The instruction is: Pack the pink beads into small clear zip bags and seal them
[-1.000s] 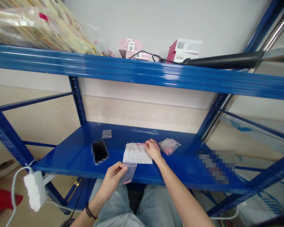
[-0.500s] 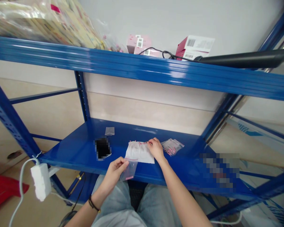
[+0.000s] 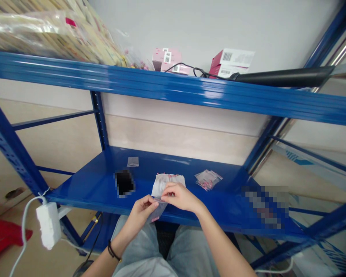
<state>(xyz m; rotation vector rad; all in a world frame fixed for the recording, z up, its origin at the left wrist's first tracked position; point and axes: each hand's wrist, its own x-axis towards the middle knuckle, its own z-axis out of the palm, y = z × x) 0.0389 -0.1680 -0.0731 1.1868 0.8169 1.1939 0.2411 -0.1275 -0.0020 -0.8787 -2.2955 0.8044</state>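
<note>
My left hand [image 3: 144, 208] pinches the upper edge of a small clear zip bag [image 3: 159, 211], which hangs over the shelf's front edge with pink pieces at its bottom. Over the bag's mouth, my right hand [image 3: 178, 196] has thumb and fingers pressed together; whatever is between them is too small to make out. Behind the hands lies a white sheet [image 3: 160, 184], with several small pink pieces [image 3: 173, 175] along its far edge. To the right, a pile of clear zip bags [image 3: 208, 179] holds similar pink pieces.
A flat clear bag [image 3: 133, 161] and a dark blurred object [image 3: 125, 182] lie left on the blue shelf [image 3: 95, 181]. A pixelated item [image 3: 263, 207] is at right. The upper shelf beam [image 3: 167, 86] crosses ahead, under boxes [image 3: 232, 61] and a black tube [image 3: 282, 78].
My right hand has come from the sheet's far right edge back toward me, to the mouth of the zip bag. The left hand still holds the bag in nearly the same place.
</note>
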